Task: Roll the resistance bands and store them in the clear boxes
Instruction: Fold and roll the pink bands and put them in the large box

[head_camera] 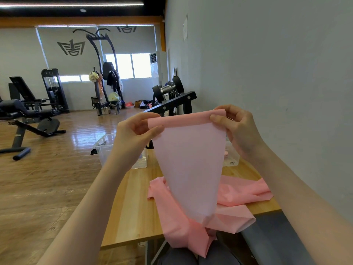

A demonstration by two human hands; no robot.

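The fingers of the left hand (137, 129) pinch one top corner of the pink resistance band (189, 165), and the fingers of the right hand (235, 125) pinch the other, thumbs in front. Between them the band's top edge is folded over into a narrow first turn, held up in the air above the table (133, 207). The rest of the band hangs down and lies in a loose, crumpled heap on the table, with a tail spilling over the near edge toward the lap. Two clear boxes (122, 150) stand farther back on the table; the right one (232, 155) seems to hold something pinkish, though I cannot tell what. By my reckoning rolling has barely begun: nearly the whole length remains to wind, and storing comes after.
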